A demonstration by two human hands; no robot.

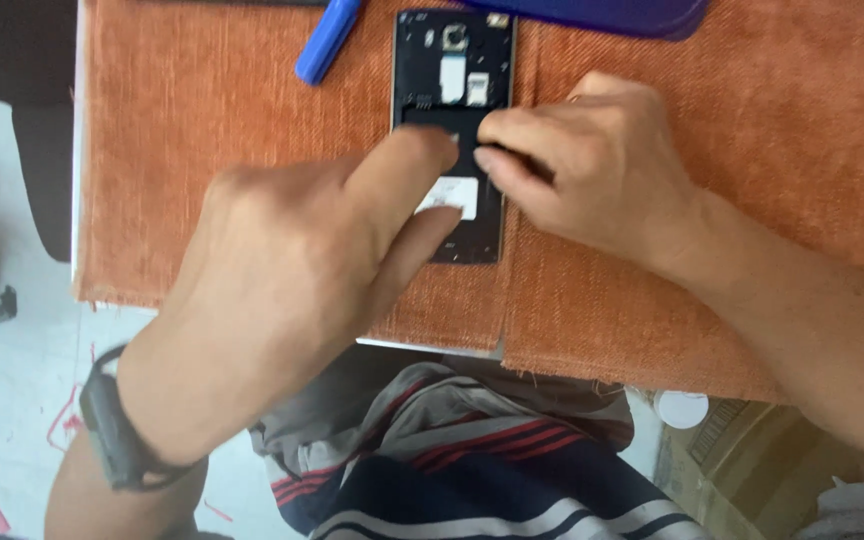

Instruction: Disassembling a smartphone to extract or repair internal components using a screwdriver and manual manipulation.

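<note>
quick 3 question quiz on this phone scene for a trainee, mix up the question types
1. True or false: the phone lies on the orange cloth with its back cover off.
2. Which hand wears a dark wristband? A) left hand B) right hand C) neither
3. Fill in: the blue tool lies to the ____ of the phone in the picture.

Key
1. True: the inner parts and a white label are exposed.
2. A: the band sits on the wrist of the left hand; the right hand has a bare wrist.
3. Left, near the top edge, apart from both hands.
</note>
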